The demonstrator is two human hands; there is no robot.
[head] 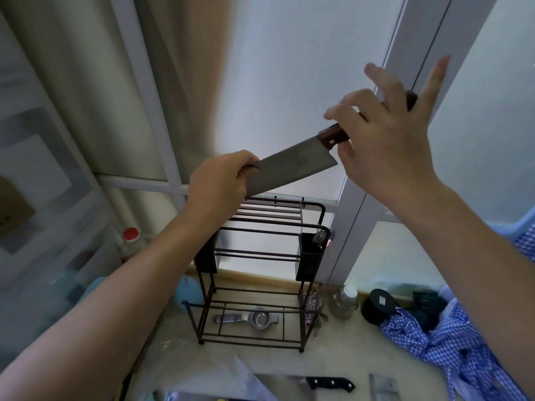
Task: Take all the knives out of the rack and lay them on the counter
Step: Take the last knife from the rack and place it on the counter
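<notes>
A cleaver (292,166) with a reddish-brown wooden handle is held up in the air above the black wire rack (260,273). My left hand (220,180) pinches the blade's far end. My right hand (388,134) lies over the handle with its fingers spread loosely, so its grip is unclear. The rack's top slots look empty; a black side cup (308,256) on it holds small utensils. Two knives lie on the counter at the bottom edge: one with a black riveted handle (330,383) and a blade (383,387) to its right.
A metal squeezer (252,318) lies under the rack. A steel jar (344,302), a black round container (377,305) and blue checked cloth (451,351) sit to the right. A red-capped bottle (130,244) stands at the left. The window frame (362,198) rises behind.
</notes>
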